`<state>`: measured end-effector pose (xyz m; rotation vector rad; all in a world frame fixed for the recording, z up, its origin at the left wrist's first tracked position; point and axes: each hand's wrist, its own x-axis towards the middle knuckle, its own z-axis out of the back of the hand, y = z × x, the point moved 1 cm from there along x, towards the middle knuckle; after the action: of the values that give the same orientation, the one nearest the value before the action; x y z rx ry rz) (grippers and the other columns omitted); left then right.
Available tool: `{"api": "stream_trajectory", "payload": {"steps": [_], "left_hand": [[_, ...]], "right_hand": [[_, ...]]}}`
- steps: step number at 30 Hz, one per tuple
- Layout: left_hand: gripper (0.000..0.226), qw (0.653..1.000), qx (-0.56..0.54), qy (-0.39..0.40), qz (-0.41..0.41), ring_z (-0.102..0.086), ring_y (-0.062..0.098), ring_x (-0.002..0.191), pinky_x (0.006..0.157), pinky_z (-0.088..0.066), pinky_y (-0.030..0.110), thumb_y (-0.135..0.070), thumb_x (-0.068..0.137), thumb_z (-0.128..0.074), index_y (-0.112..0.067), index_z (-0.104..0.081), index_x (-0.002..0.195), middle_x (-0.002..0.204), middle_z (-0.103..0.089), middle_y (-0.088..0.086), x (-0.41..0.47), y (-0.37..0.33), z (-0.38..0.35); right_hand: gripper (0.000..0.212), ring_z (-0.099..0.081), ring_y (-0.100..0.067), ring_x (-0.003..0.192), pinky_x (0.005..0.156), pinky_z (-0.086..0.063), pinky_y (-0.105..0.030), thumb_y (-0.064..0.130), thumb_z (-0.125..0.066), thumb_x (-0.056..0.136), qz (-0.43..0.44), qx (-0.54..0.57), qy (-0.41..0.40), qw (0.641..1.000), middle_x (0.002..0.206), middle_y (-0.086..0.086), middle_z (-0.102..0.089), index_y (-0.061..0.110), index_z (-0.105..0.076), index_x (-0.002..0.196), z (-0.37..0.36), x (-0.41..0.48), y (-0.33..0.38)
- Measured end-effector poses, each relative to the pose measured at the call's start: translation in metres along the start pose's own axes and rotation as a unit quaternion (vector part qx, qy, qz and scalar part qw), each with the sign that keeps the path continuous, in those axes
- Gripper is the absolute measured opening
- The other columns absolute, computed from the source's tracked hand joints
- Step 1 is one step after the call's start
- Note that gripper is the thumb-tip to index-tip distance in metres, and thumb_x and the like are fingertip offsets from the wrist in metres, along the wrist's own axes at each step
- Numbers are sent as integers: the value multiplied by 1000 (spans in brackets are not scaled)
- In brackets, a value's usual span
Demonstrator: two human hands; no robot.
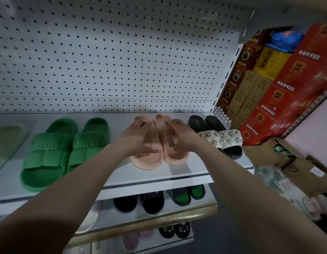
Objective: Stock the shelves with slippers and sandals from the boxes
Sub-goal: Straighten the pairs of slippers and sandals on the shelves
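Your left hand point(138, 138) and right hand point(179, 134), both blurred, cover the straps of the pink slippers point(149, 162) so you cannot tell their grip, the pale slipper point(7, 143) runs off the left edge, and the upper shelf point(192, 167) hides the far ends of the black slippers point(138, 202) below.
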<state>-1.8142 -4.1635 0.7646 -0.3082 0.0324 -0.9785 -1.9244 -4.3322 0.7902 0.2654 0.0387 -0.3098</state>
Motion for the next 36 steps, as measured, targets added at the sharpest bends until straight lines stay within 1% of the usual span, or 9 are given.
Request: {"api": "stream_trajectory", "payload": {"steps": [7,15,18,20,30,36], "left_hand": [[104,1000,14,1,-2,-44,25,123,95,-44,38,-80,57,-67,-28,-31,140,144,-36,-1,-4,3,0],[105,1000,0,-5,-3,-43,24,125,96,-45,39,-76,57,-71,-27,-31,141,144,-35,-1,-7,1,0],[104,1000,2,-10,-8,-43,23,124,95,-43,36,-71,58,-74,-26,-32,142,144,-35,0,-8,1,-1],[103,1000,3,-13,-7,-43,23,124,93,-42,35,-69,59,-75,-25,-32,142,144,-36,0,-8,1,-1],[103,1000,-11,-1,-20,-43,24,125,97,-39,34,-72,62,-73,-24,-31,143,145,-36,1,-10,-1,4],[104,1000,-16,-4,-15,-46,25,121,94,-42,35,-73,58,-74,-23,-34,140,142,-39,1,-8,0,1]], "right_hand": [[100,-37,-31,134,104,-38,-33,11,-79,67,-1,8,-3,1000,151,-3,-27,25,-27,150,-4,-2,0],[98,-37,-29,134,106,-40,-36,10,-77,67,-3,17,-10,1000,150,-1,-28,28,-27,149,-7,-7,-2],[98,-36,-28,136,107,-39,-35,8,-77,69,-2,23,-12,1000,153,-2,-24,27,-25,151,-7,-9,-2],[99,-38,-28,135,106,-40,-34,8,-77,69,-1,23,-16,1000,154,-2,-24,27,-25,151,-7,-9,-2],[98,-39,-27,135,104,-40,-31,5,-75,68,6,37,-18,999,154,-2,-25,27,-26,151,-7,-9,-3],[99,-44,-29,129,99,-44,-32,6,-76,66,9,28,-21,999,150,-2,-29,26,-28,150,-9,-6,-5]]}}
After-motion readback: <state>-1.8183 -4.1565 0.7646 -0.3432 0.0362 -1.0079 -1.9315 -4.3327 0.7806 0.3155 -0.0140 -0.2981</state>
